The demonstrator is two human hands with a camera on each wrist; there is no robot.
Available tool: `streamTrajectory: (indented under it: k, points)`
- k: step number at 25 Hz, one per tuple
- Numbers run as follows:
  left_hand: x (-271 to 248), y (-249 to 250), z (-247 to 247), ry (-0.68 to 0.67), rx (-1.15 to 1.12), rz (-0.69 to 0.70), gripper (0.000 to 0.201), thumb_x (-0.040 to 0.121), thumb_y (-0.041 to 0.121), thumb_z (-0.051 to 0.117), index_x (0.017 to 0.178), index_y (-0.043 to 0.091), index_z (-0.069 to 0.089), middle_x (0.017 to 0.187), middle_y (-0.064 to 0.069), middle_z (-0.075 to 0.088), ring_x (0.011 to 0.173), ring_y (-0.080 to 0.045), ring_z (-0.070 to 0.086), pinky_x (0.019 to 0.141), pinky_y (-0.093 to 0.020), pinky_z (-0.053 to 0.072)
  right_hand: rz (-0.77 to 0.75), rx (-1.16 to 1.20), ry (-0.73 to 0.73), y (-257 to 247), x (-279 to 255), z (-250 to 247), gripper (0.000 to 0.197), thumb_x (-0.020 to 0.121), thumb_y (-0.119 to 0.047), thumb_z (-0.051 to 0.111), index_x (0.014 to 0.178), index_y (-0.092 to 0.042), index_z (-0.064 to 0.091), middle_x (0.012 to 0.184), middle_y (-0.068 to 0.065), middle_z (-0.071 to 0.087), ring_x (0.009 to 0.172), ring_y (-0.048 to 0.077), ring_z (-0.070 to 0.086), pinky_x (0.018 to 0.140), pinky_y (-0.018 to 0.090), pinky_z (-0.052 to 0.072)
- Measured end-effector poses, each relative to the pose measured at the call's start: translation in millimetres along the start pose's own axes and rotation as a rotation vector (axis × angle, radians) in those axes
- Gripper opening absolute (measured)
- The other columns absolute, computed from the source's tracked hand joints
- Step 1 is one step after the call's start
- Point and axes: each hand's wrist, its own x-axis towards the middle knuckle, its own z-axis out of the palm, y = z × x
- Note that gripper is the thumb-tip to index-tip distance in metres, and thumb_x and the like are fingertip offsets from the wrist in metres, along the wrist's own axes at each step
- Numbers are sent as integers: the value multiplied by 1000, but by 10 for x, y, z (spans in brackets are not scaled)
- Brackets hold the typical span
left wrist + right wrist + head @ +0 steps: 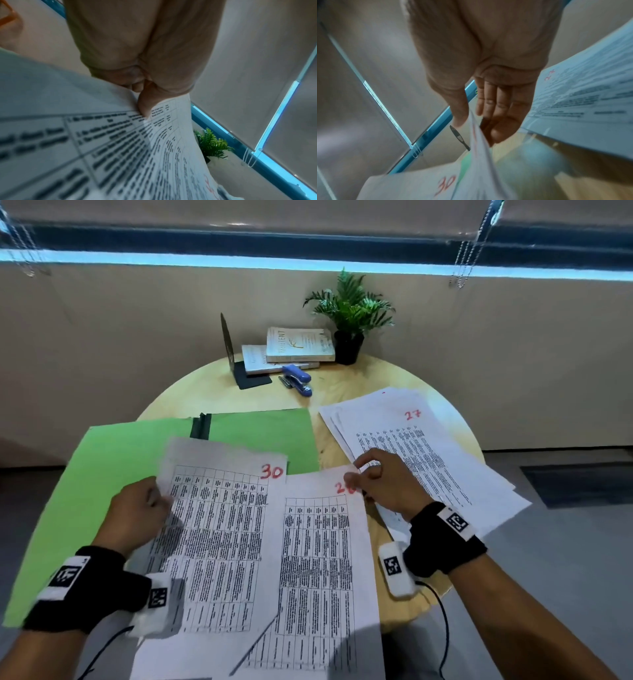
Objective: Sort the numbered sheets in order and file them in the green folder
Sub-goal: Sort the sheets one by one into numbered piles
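Head view: green folder lies open at counter's left. Left hand pinches sheet 30 by its left edge, over folder. Right hand pinches next sheet's top corner. Stack topped 27 lies right.

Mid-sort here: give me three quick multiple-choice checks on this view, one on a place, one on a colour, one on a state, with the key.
1. Where is the blue stapler?
A. on the folder
B. on the table in front of the books
C. in the right hand

2. What colour are the handwritten sheet numbers?
A. red
B. black
C. green

3. What is the left hand doing?
A. resting flat on the table
B. holding the stapler
C. gripping the sheet marked 30

Key: 1 B, it lies on the round table before the books; 2 A, 30 and 27 are in red; 3 C, thumb and fingers pinch that sheet's left edge.
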Motion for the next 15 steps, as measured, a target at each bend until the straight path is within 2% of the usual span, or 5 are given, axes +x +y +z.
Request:
streamTrajectory:
  k: [2,5,9,10,15]
  points:
    - [12,101,-28,37,-53,59,35,86,9,64,65,-2,39,64,-27,51,58,-27,43,56,-32,31,26,-43,4,88,-121,81,39,64,-19,90,93,-18,65,74,4,71,58,6,61,54,16,44]
    - [76,155,-13,33,-101,91,34,86,13,65,64,3,41,65,-25,54,59,-30,47,58,-33,37,64,37,167,162,-186,88,29,63,-1,88,83,-7,69,57,-9,61,42,-5,49,45,7,36]
    - [137,196,36,37,-36,87,20,87,16,64,74,3,57,73,-17,65,73,-35,62,70,-39,50,73,74,193,116,-161,38,24,77,-3,80,87,-7,60,69,0,67,53,7,63,42,16,46]
    - [142,211,45,56,-10,79,20,87,13,64,72,1,56,71,-17,64,71,-35,60,68,-38,48,68,84,204,102,-160,31,23,80,-4,78,86,-8,56,71,1,68,55,10,64,43,17,48]
    - [159,230,-19,110,74,21,31,84,4,65,61,-2,45,56,-16,52,59,-32,48,58,-33,30,-22,142,280,137,-157,35,23,75,-2,81,75,0,58,52,-9,63,47,-5,57,47,11,40]
